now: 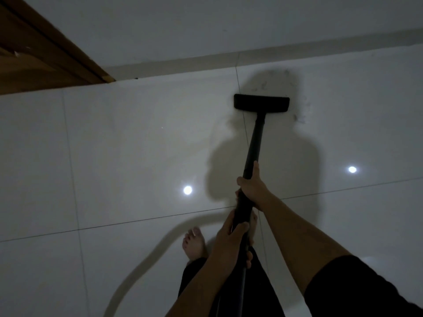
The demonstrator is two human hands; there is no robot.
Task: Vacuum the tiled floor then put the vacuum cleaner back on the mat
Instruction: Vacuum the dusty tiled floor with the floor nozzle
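Nearest the lens, the left hand (231, 239) wraps the lower black vacuum wand (253, 147), its grip pressed around it. Just above, the right hand (253, 191) clasps the same wand. Its floor head (261, 102) rests flat on the pale tiled floor (114, 145), near the wall's base.

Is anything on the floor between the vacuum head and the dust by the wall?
Nothing visible. The vacuum head sits flat on the tiled floor, and the dust specks lie just beyond it on bare tile before the wall.

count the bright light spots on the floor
2: one spot left of the wand, one to its right. More may lie outside the view.
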